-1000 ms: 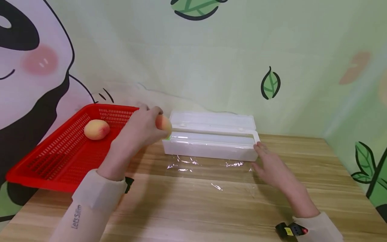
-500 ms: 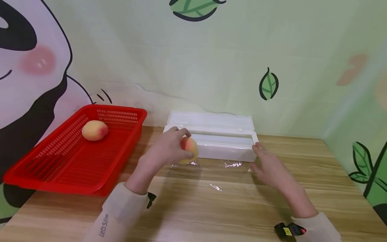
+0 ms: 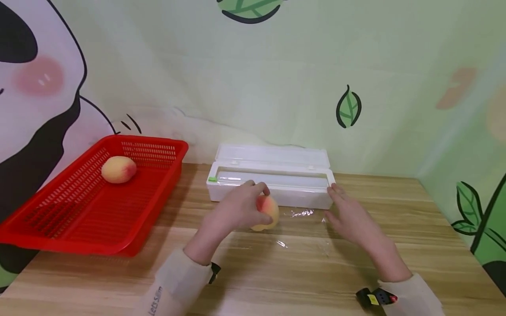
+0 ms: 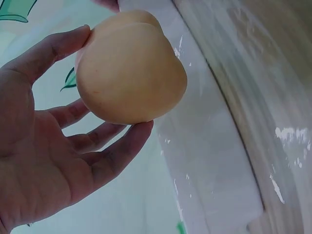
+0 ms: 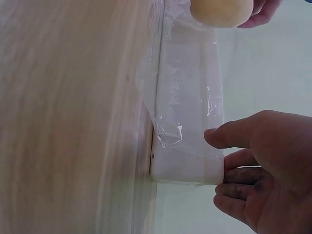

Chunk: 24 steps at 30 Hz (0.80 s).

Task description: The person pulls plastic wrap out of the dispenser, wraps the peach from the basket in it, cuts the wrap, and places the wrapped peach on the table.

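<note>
My left hand (image 3: 241, 206) holds a yellow peach (image 3: 269, 213) with a pink blush, fingers and thumb curled round it. In the left wrist view, the peach (image 4: 131, 68) sits between the thumb and fingertips, raised in front of a long white cling film box (image 3: 304, 198). The box has its lid (image 3: 272, 154) raised at the back and a film roll (image 3: 292, 180) inside. Clear cling film (image 3: 281, 244) spreads from its front over the table. My right hand (image 3: 349, 217) rests its fairly straight fingers against the box's right end; in the right wrist view, the thumb (image 5: 234, 134) is near the front face.
A red plastic basket (image 3: 158, 210) stands on the left with another peach (image 3: 118, 170) lying inside. The wooden table (image 3: 395, 210) meets a printed cloth backdrop (image 3: 253, 87) behind the box. A green slider (image 3: 212, 179) marks the box's left end.
My left hand has carried the peach rightward and nearer, from beside the basket to in front of the box, over the film. The right hand stays at the box's right end.
</note>
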Available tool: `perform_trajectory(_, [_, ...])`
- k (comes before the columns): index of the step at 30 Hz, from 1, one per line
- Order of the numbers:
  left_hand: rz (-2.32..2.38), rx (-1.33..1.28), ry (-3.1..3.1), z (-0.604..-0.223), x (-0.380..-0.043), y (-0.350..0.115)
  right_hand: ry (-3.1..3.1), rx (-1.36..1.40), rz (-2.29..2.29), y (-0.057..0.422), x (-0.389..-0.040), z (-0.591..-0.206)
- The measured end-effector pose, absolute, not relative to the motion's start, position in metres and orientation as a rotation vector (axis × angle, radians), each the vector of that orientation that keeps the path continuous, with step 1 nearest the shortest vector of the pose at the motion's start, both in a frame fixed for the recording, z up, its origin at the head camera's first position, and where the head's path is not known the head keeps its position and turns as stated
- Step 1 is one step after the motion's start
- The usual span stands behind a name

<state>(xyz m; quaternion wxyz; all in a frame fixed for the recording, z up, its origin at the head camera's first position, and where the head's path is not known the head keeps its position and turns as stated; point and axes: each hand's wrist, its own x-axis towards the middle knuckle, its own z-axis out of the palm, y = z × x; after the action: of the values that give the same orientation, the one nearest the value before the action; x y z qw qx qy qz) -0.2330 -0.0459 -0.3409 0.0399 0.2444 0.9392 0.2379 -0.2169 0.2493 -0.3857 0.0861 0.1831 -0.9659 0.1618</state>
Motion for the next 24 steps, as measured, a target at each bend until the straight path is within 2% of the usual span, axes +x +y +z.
perform_trajectory(11, [0.728,0.843,2.778,-0.361,-0.226,-0.031,-2.898,0.527,0.493,0.246,-0.215,-0.386])
perform_trajectory(24, [0.583,0.909,2.796,-0.365,-0.22,-0.026,-2.919,0.506,0.473,0.247,-0.215,-0.385])
